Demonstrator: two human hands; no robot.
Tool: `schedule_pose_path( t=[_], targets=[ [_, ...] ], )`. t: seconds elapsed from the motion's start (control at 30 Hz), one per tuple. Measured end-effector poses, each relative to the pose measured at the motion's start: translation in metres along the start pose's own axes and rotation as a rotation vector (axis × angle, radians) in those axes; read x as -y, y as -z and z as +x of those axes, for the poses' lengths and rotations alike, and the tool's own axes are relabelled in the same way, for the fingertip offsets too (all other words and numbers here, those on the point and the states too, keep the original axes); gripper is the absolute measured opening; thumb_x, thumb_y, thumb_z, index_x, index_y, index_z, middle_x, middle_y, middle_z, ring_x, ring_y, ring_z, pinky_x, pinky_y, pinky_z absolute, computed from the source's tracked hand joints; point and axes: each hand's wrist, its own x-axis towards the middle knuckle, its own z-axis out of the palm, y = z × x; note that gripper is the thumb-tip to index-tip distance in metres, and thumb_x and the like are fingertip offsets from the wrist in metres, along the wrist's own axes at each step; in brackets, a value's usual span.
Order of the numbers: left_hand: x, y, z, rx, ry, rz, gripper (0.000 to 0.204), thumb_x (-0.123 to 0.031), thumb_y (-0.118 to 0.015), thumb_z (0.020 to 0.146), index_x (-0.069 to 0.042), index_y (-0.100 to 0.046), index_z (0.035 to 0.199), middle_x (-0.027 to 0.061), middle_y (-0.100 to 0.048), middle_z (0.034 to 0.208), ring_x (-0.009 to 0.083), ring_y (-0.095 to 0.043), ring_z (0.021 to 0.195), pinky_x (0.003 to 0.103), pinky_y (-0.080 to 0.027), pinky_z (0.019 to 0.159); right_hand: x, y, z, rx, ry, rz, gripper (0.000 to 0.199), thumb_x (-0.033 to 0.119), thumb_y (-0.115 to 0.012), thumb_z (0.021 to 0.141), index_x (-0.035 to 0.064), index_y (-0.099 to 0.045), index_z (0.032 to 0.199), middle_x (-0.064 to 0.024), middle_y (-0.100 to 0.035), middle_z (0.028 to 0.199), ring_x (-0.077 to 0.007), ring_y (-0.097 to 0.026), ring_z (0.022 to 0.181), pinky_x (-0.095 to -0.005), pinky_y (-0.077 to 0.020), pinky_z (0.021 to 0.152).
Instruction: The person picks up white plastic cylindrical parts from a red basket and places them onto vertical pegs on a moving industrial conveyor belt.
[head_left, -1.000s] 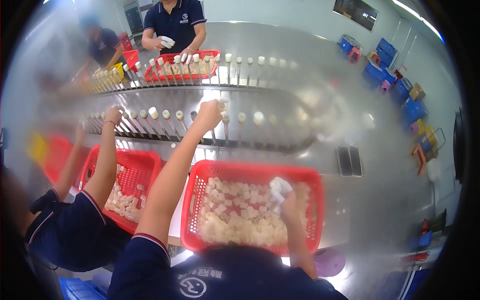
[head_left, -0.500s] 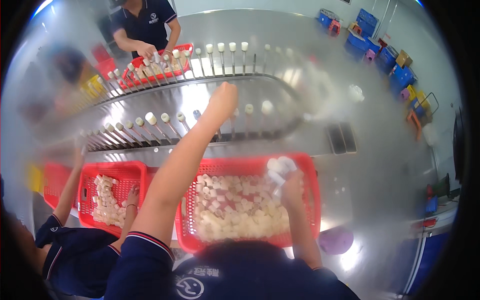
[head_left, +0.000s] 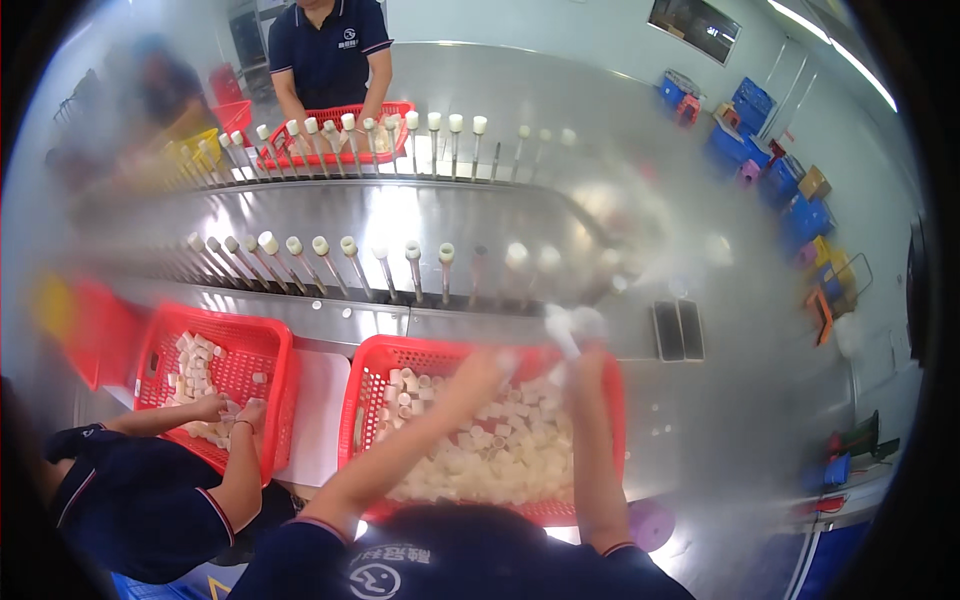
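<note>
Over the large red perforated basket [head_left: 352, 420] in front of me are both of my hands. My right hand [head_left: 588, 368] is closed on several white cylindrical caps [head_left: 572, 325], blurred in the picture, which stick up past its fingers. Close to its left, my left hand [head_left: 482, 378] is smeared by motion, with a whitish patch at its fingertips; whether it grips anything I cannot tell. Many short, hollow, cream-white caps [head_left: 500, 435] lie loose in the basket below. Beyond it runs a row of upright metal rods [head_left: 414, 275], many topped with a white cap.
A second rod row [head_left: 455, 150] runs farther back along the metal table [head_left: 650, 400]. At left, a co-worker's hands [head_left: 235, 410] work over another red basket [head_left: 285, 350]. Across the table, a person reaches into a red basket [head_left: 405, 106]. Two dark rectangular pads [head_left: 678, 331] lie at right.
My left hand has come back from over the rods to the basket, beside my right hand. The view has shifted. The co-worker at left has brought both hands together over their basket.
</note>
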Motion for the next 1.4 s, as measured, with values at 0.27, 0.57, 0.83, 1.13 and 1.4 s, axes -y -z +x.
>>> schedule_pose_path(
  t=[0.27,0.57,0.83,1.13,1.4],
  targets=[
    [0.058,-0.060,-0.182,0.396,0.124,0.184,0.023,-0.010,-0.052,0.072,-0.008,-0.063,0.092,0.0089,-0.053,0.108,0.0263,-0.048,0.104,0.039,-0.040,0.088,-0.039,-0.049,0.088,-0.049,0.404,-0.988,0.024,0.015,-0.058,0.083,0.0095,-0.050,0.105,-0.0164,-0.061,0.076,-0.0240,-0.062,0.065,-0.0345,-0.0447,0.050],
    [0.073,-0.095,-0.155,0.446,0.323,0.131,0.021,-0.005,-0.054,0.072,-0.003,-0.061,0.091,0.0156,-0.058,0.092,0.0266,-0.059,0.083,0.037,-0.049,0.073,-0.070,0.007,0.072,-0.225,0.373,-0.548,0.020,0.013,-0.055,0.084,0.0135,-0.053,0.104,-0.0067,-0.061,0.095,-0.0183,-0.059,0.064,-0.0272,-0.0437,0.042],
    [0.069,0.040,-0.134,0.029,0.869,-1.658,0.042,-0.017,-0.056,0.075,-0.011,-0.047,0.115,0.0068,-0.056,0.106,0.0191,-0.058,0.090,0.036,-0.048,0.077,-0.106,0.060,-0.123,-0.015,-0.882,0.322,0.027,0.025,-0.052,0.086,0.0110,-0.049,0.109,-0.0062,-0.055,0.098,-0.0181,-0.056,0.088,-0.0310,-0.0477,0.071],
    [0.027,0.135,-0.119,-0.134,0.646,-1.901,0.052,-0.007,-0.063,0.069,-0.012,-0.044,0.117,0.0053,-0.052,0.107,0.0199,-0.055,0.095,0.037,-0.049,0.081,-0.059,0.042,-0.153,0.829,-0.789,-0.535,0.031,0.014,-0.062,0.080,0.0041,-0.054,0.108,-0.0042,-0.058,0.098,-0.0135,-0.054,0.094,-0.0277,-0.0434,0.082],
    [0.029,0.102,-0.149,0.056,0.661,-0.711,0.028,-0.013,-0.071,0.073,-0.005,-0.060,0.097,0.0019,-0.062,0.086,0.0110,-0.060,0.076,0.026,-0.050,0.063,-0.037,-0.043,-0.015,0.485,-0.115,-0.229,0.029,0.001,-0.066,0.074,0.0043,-0.052,0.099,-0.0035,-0.059,0.098,-0.0119,-0.056,0.092,-0.0261,-0.0454,0.082]
  ],
)
